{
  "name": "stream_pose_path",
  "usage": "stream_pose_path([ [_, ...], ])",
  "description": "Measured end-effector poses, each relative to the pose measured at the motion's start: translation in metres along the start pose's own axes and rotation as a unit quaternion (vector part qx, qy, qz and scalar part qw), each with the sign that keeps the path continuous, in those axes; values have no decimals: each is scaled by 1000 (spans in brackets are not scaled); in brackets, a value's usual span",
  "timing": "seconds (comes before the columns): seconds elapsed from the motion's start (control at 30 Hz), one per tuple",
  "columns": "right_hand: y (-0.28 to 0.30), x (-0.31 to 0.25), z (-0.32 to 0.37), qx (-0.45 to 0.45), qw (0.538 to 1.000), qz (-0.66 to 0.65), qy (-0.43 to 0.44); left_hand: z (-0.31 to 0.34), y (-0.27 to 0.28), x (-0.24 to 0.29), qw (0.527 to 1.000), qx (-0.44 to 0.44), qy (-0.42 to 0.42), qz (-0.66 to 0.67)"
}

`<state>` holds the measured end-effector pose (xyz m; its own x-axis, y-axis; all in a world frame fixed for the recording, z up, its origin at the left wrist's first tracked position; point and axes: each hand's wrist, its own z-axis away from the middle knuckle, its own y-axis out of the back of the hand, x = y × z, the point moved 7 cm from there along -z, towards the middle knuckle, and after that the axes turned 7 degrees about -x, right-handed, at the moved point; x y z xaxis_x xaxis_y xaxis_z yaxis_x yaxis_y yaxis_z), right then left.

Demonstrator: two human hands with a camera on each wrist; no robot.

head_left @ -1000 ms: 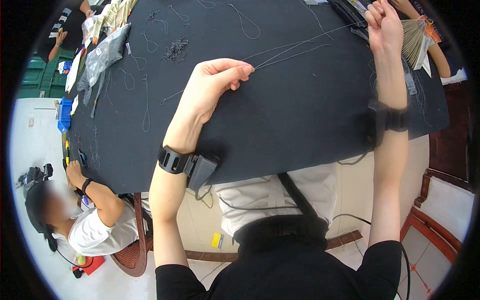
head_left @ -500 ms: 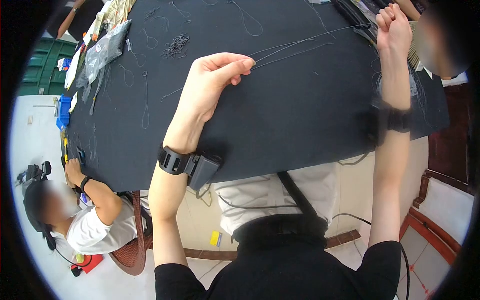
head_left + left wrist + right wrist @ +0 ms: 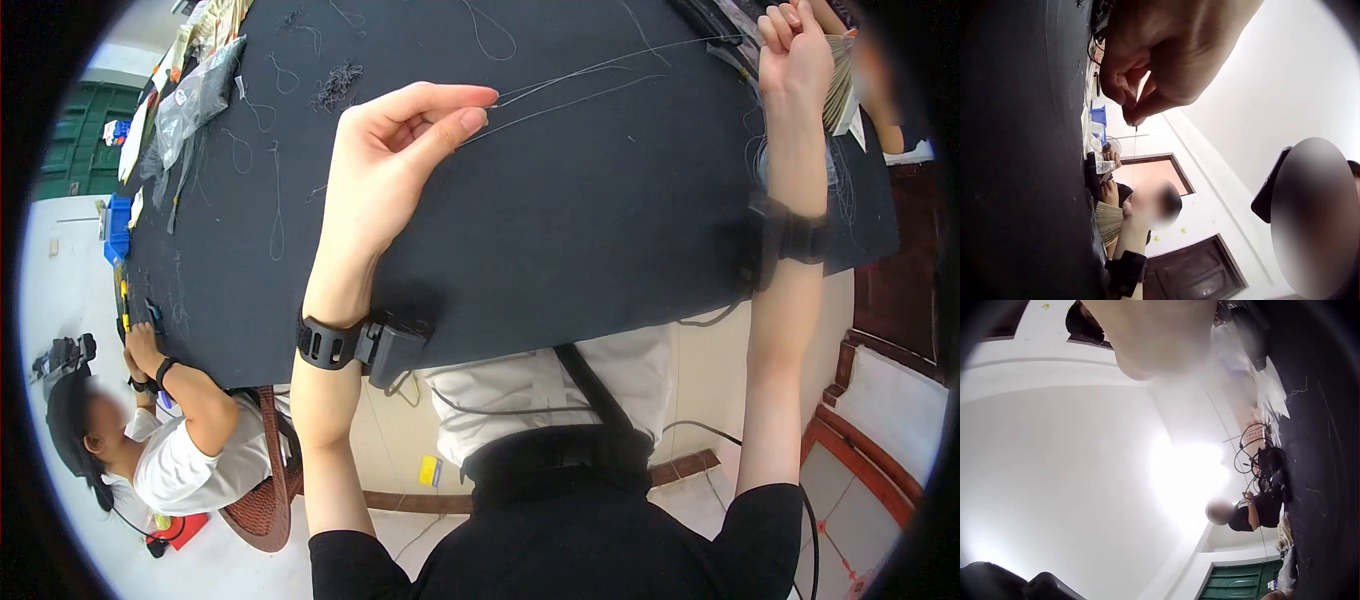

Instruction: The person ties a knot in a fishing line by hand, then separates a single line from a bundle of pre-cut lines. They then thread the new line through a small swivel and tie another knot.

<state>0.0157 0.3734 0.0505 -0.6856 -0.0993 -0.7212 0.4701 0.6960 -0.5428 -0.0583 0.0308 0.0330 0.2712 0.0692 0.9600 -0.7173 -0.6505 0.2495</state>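
A thin grey cord (image 3: pixel 690 43) stretches taut across the head view between my two hands. My left hand (image 3: pixel 385 165) is over the table, left of centre, with thumb and index finger at the cord's near end; a narrow gap shows between them from above. In the left wrist view, the fingertips of my left hand (image 3: pixel 1160 65) meet on a small dark end, with the fine line running from it. At the upper right, my right hand (image 3: pixel 797 60) has its fingers curled on the cord's far end. A loose strand trails below the taut part.
The black-covered table (image 3: pixel 560 230) carries a tangled pile of dark cord (image 3: pixel 337 87), several loose loops, and plastic bags (image 3: pixel 200 95) at the left. A blue bin (image 3: pixel 117 230) stands at its left edge. A person in white (image 3: pixel 195 445) sits at the left, another at the upper right.
My left hand has moved left and slightly up, and its thumb and index finger have parted a little. My right hand has shifted slightly right, keeping the cord stretched.
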Motion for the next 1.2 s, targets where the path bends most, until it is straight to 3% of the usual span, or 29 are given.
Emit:
stream_pose_path([
  [0.17, 3, 0, -1, 20, 1000, 21, -7, 0, 3, 6, 997, 23, -61, 31],
  [0.23, 80, 39, -56, -90, 954, -258, -126, 1, 6, 7, 997, 33, -71, 18],
  [0.4, 77, 40, -54, -129, 956, -238, -111, 4, 6, 18, 990, 52, -132, -10],
  [0.53, 70, 38, -59, -332, 904, -238, -125, 9, 6, 28, 974, 85, -195, -76],
  [0.63, 49, 27, -38, -377, 895, -229, -61, 15, 5, 40, 947, 114, -264, -141],
  [0.7, 51, 27, -39, -225, 963, -142, -38, 19, 5, 47, 905, 127, -335, -228],
  [0.73, 49, 19, -29, -57, 997, -42, -18, 21, 5, 51, 879, 134, -369, -271],
  [0.77, 52, 8, -16, 112, 992, 58, 5, 24, 5, 56, 863, 140, -387, -293],
  [0.87, 29, -17, -3, 137, 957, 227, 122, 33, 4, 71, 810, 154, -437, -360],
  [0.93, -28, -33, 15, 19, 943, 269, 193, 36, 2, 75, 803, 153, -442, -369],
  [1.0, -80, -30, 46, -131, 925, 329, 141, 39, 0, 75, 800, 149, -445, -373],
  [1.03, -100, -18, 66, -219, 904, 363, 53, 38, 0, 74, 800, 146, -443, -376],
  [1.1, -152, -9, 105, -418, 827, 376, -5, 37, -2, 73, 804, 137, -436, -381],
  [1.2, -171, 1, 134, -499, 806, 318, -8, 37, -1, 72, 809, 135, -429, -379],
])
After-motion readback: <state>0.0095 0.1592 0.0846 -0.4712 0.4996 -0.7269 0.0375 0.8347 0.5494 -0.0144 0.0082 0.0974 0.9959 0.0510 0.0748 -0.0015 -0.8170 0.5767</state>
